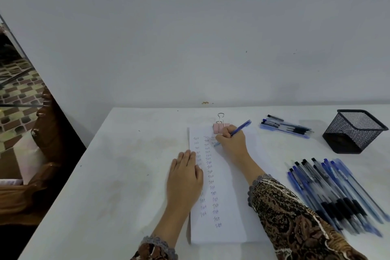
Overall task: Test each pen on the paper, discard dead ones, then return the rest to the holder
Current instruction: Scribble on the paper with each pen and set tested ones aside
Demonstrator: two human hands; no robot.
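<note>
- Head view is showing the right hand (231,141) curled round a blue pen (242,126) in a writing grip, with the tip touching or just above the paper (232,196) at the top of the third column of "Test" marks, just beside a pink binder clip (219,128).
- The pen's long axis is slanting from its tip at 8 o'clock to its far end at 2 o'clock.
- The left hand (185,177) is lying flat with straight fingers, pressing the paper's left edge onto the worktop (126,164) and holding nothing.
- The mesh holder (354,131) is standing upright at 3 o'clock from the right hand, well apart, so the right hand is clearly the nearer one for any return.
- A small group of pens (287,127) is lying between the paper and the holder, and a large pile of pens (337,196) is lying at 4 o'clock.
- Which group is tested cannot be told.
- Once the mark is judged, the pen is probably heading rightwards, an easy sideways reach.
</note>
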